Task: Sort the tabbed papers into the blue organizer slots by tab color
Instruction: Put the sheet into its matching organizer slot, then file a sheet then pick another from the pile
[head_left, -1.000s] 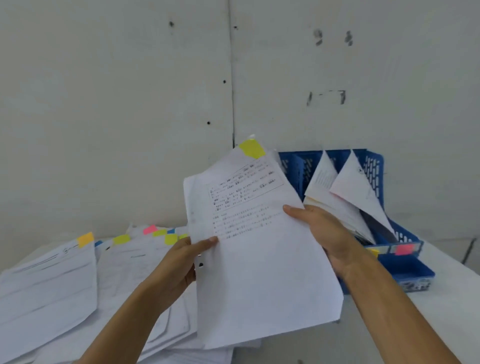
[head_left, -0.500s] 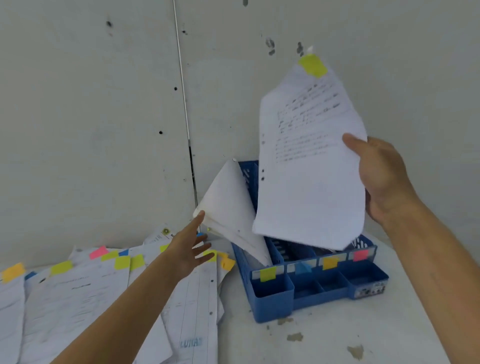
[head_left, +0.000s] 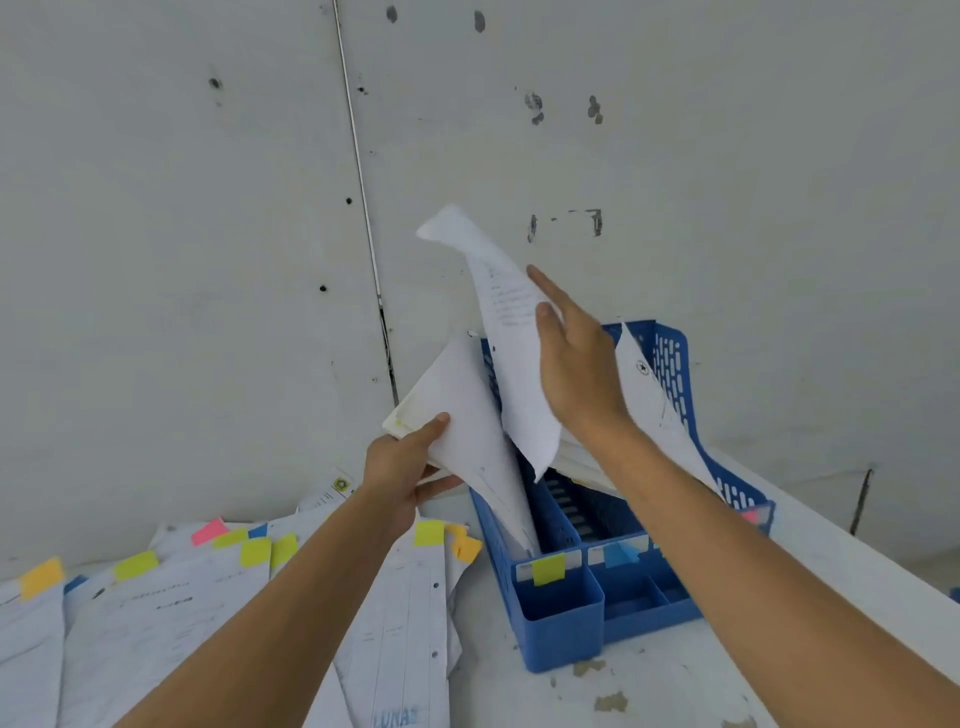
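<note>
Many tabbed papers (head_left: 156, 613) lie not yet sorted on the surface (head_left: 675, 691) near you. In the blue organizer (head_left: 561, 623) some sheets already stand. Your left hand (head_left: 400, 467) grips the filed stack (head_left: 462, 410) aside; your right hand (head_left: 576, 374) seems to pinch the curling sheet (head_left: 509, 322) above the slots, its tab hidden.
</note>
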